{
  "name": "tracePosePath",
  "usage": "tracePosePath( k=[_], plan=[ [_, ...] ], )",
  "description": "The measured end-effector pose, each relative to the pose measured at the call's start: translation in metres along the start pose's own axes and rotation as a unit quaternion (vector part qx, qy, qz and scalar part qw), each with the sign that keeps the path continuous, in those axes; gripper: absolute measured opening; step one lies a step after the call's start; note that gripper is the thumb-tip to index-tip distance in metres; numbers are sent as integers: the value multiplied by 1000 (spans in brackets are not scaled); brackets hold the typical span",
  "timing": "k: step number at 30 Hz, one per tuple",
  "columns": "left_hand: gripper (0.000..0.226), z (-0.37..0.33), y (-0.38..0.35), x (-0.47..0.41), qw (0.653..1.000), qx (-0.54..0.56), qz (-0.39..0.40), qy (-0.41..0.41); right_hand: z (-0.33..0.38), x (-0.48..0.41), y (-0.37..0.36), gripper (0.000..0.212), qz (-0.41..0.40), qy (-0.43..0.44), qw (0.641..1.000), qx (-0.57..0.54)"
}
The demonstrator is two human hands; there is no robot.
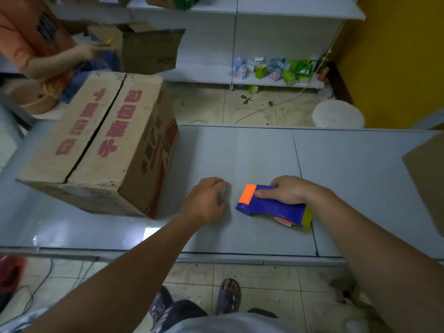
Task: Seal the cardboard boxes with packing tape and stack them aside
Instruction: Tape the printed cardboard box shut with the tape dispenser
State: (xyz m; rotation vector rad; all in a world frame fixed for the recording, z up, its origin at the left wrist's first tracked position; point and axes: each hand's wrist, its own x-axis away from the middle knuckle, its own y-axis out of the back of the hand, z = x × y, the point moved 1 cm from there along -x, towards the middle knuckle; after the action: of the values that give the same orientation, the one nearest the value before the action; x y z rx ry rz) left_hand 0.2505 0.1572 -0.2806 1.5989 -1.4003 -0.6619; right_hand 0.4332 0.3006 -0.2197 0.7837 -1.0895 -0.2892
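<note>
A brown cardboard box with red printing stands on the grey table at the left, its two top flaps closed with a bare dark seam between them. My right hand grips a blue and orange tape dispenser lying on the table at centre right. Just left of the dispenser, my left hand is curled over a small grey thing that is blurred. Both hands are to the right of the box and apart from it.
A flat cardboard piece juts in at the table's right edge. Beyond the table, an open box stands by another person's arm at the far left. White shelves hold small packets. A white bucket and scissors lie on the floor.
</note>
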Motion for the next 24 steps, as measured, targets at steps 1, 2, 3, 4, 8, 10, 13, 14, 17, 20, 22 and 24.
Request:
tracePosePath(
  k=[1,2,3,4,8,10,13,14,17,20,22,24],
  plan=[
    [55,-1,-1,-4,1000,-4,15,-10,-2,1,-2,57,-7,12,1000,-10],
    [55,-2,0,-9,999,-5,27,-20,-4,2,-4,56,-16,23,999,-21],
    [55,-3,1,-15,999,-4,38,-30,-6,3,-5,55,-26,31,999,-31],
    [55,-4,3,-22,998,-6,51,-35,-8,5,-6,55,-36,37,998,-41],
    [53,-10,5,-45,992,-7,113,-62,-13,14,-8,51,-63,54,994,-75],
    [46,-17,5,-52,987,-6,143,-76,-15,16,-9,47,-70,63,991,-95],
    [43,-20,6,-62,976,-8,192,-102,-18,19,-12,45,-82,73,987,-120],
    [41,-20,7,-65,972,-6,209,-109,-18,19,-13,46,-83,74,986,-124],
    [36,-21,8,-75,962,-24,241,-124,-20,19,-12,46,-70,66,989,-115],
    [29,-23,7,-82,958,-33,249,-135,-22,22,-10,49,-47,52,991,-110],
    [27,-24,8,-84,958,-20,250,-140,-24,24,-12,47,-52,57,988,-136],
    [25,-23,10,-85,957,-10,253,-138,-23,27,-13,43,-75,66,983,-156]
  ],
)
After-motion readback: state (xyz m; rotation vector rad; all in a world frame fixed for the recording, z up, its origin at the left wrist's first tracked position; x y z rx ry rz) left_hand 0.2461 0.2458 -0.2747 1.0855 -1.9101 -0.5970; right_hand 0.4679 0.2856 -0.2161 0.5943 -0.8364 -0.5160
